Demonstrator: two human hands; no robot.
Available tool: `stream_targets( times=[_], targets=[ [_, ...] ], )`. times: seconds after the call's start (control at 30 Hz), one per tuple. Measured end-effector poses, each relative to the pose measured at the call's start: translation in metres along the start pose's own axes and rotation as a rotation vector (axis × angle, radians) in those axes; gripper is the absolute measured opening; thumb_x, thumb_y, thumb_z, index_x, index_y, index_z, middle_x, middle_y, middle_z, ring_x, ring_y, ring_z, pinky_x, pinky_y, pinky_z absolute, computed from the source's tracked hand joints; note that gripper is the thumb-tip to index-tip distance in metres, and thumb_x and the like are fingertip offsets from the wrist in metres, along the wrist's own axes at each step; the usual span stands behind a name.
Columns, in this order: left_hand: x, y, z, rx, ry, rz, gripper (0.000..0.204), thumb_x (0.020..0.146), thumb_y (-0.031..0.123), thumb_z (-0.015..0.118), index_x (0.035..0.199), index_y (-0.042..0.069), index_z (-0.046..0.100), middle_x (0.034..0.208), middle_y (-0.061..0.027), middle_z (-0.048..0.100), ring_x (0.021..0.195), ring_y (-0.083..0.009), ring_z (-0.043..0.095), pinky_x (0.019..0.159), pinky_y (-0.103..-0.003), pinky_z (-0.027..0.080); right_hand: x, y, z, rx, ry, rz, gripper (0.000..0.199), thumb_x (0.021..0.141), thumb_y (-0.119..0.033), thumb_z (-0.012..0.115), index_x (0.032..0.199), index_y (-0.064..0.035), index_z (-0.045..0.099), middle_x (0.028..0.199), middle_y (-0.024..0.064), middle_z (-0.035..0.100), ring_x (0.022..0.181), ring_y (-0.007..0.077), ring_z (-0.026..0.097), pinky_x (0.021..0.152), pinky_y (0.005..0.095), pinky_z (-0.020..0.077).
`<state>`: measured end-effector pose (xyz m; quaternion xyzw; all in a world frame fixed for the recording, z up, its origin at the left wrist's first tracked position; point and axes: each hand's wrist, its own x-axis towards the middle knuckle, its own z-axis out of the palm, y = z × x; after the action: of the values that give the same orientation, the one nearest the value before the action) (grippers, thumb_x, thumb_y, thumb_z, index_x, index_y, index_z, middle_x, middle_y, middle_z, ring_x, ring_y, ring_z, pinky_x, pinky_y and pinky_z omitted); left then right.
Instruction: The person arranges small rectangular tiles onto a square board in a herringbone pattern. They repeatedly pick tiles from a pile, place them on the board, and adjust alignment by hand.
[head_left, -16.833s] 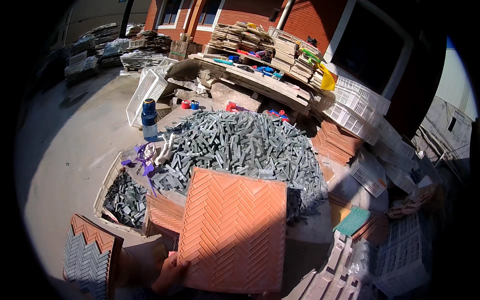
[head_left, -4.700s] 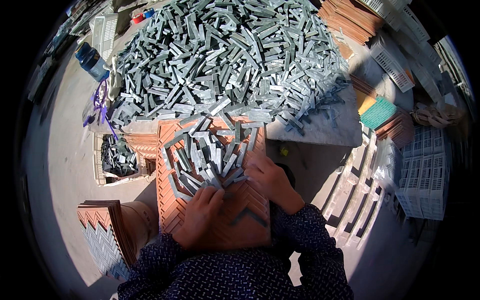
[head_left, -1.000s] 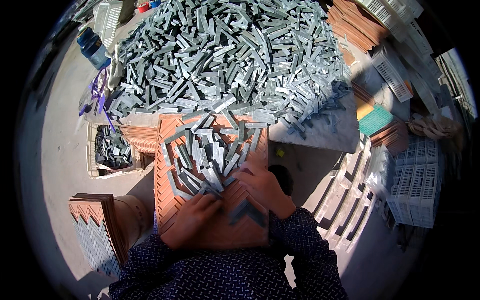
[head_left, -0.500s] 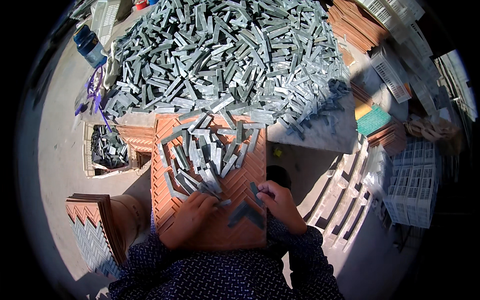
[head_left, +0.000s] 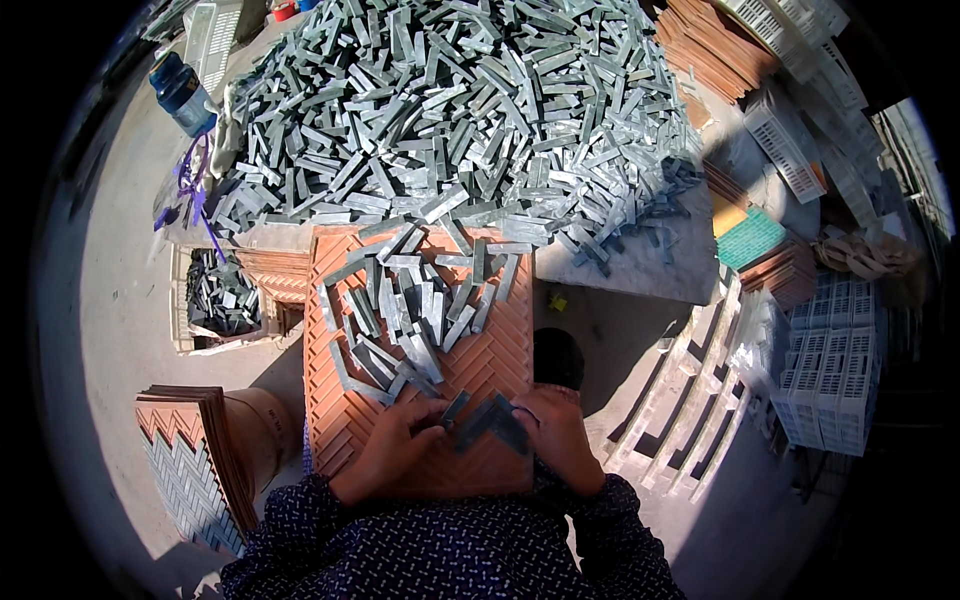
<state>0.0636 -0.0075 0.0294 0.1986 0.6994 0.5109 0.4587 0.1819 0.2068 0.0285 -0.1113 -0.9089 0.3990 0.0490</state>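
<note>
A terracotta-coloured tray (head_left: 345,440) with herringbone slots lies before me. My left hand (head_left: 392,445) pinches a small grey stone strip (head_left: 456,407) between thumb and fingers, just above the tray. To its right, several dark strips (head_left: 490,422) lie in the slots in a V pattern. My right hand (head_left: 558,428) is closed at the right side of that V, its fingertips on a strip there, partly hidden by the fingers. Loose grey strips (head_left: 405,300) are heaped on the far half of the tray.
A large pile of stone strips (head_left: 450,110) covers the table (head_left: 640,265) beyond. At left are a crate of dark pieces (head_left: 180,320), stacked filled trays (head_left: 185,470) and a blue bottle (head_left: 182,95). Wooden slats (head_left: 680,390) and white crates (head_left: 825,375) stand at right.
My left hand has moved right from the loose strips and lifted a strip. My right hand has brought its strip down and left, onto the right side of the V.
</note>
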Motion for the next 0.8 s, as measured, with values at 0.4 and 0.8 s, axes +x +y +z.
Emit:
stream_targets(
  times=[0.4,0.8],
  targets=[
    [0.003,-0.002,0.008,0.054,0.073,0.123,0.035,0.079,0.002,0.064,0.113,0.000,0.057,0.103,-0.0121,0.063,0.095,-0.0199,0.062,0.080,-0.031,0.050,0.019,-0.012,-0.002,0.105,0.063,-0.054,0.017,0.073,-0.003,0.067,0.090,-0.0038,0.064,0.088,0.0111,0.063,0.079,0.0256,0.063,0.069,0.0321,0.0490],
    [0.002,-0.006,0.011,0.573,0.272,0.508,0.031,0.076,0.004,0.062,0.107,0.003,0.059,0.089,-0.0116,0.060,0.084,-0.0305,0.059,0.072,-0.037,0.048,0.057,0.000,0.001,-0.045,-0.178,-0.411,0.015,0.072,-0.005,0.064,0.087,-0.0035,0.061,0.087,0.0086,0.056,0.081,0.0260,0.058,0.070,0.0332,0.0488]
  ],
)
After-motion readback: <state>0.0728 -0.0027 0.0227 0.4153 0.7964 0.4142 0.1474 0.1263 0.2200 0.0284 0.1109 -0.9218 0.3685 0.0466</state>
